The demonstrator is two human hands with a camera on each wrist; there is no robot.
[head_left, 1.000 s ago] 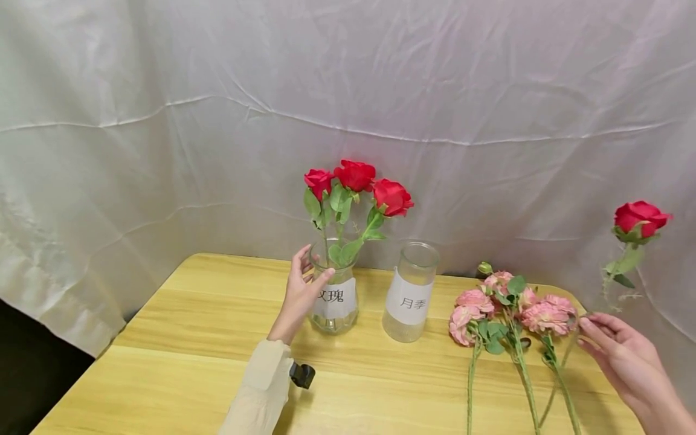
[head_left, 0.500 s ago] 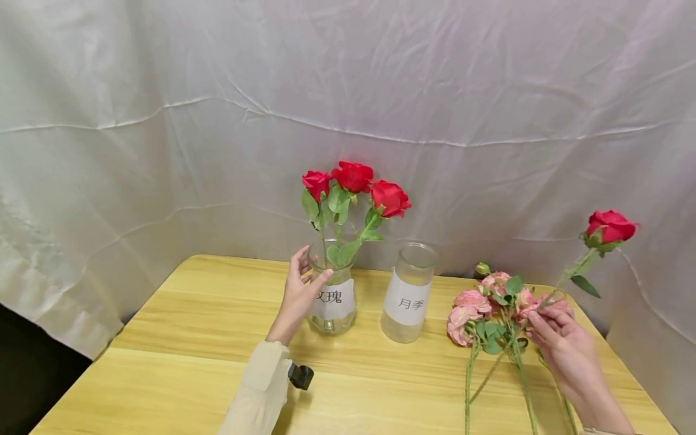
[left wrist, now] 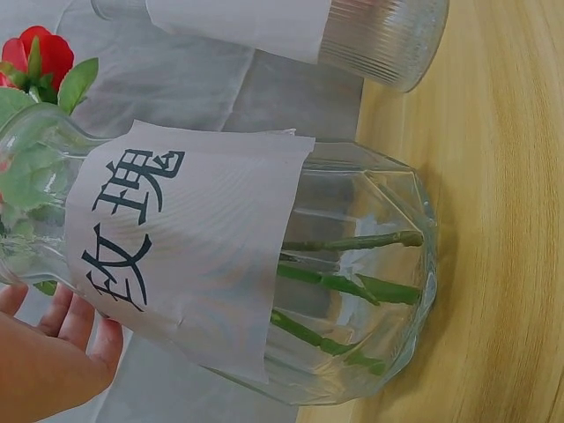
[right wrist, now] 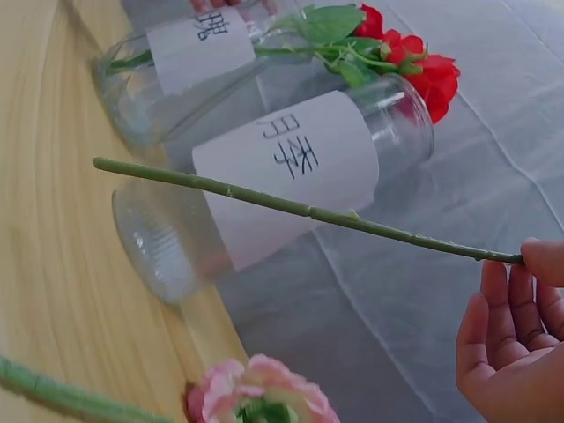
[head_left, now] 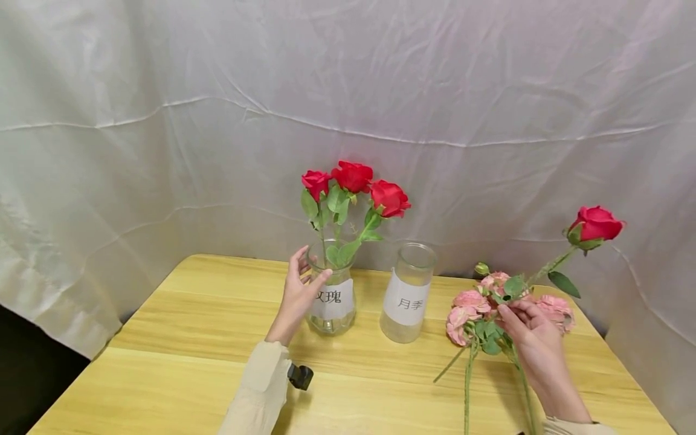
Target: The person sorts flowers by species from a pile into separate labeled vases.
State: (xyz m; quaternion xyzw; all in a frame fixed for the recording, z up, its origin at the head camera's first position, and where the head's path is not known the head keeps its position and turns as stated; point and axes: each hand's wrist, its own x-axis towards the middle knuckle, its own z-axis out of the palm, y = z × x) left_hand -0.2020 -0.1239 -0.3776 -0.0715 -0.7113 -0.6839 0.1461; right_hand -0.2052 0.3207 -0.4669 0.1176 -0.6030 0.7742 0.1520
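Observation:
In the head view my left hand (head_left: 300, 291) holds the neck of a glass vase (head_left: 330, 323), thumb in front and fingers at its left side. Three red roses (head_left: 353, 176) stand in this vase, and their cut stems (left wrist: 379, 286) show through the glass in the left wrist view. My right hand (head_left: 538, 338) pinches the stem of a fourth red rose (head_left: 595, 225) between thumb and fingers. The bloom tilts up to the right, and the bare stem (right wrist: 304, 211) slants down to the left. Pink flowers (head_left: 467, 305) lie under and beside that hand.
A second, straighter glass vase (head_left: 415, 332) with a white paper label stands between the labelled rose vase and the pink flowers, holding no flowers. A pale grey curtain (head_left: 348, 78) hangs behind the wooden table (head_left: 179, 338).
My right hand has carried the rose leftward across the pink flowers, and its stem now tilts more. My left hand stays at the vase.

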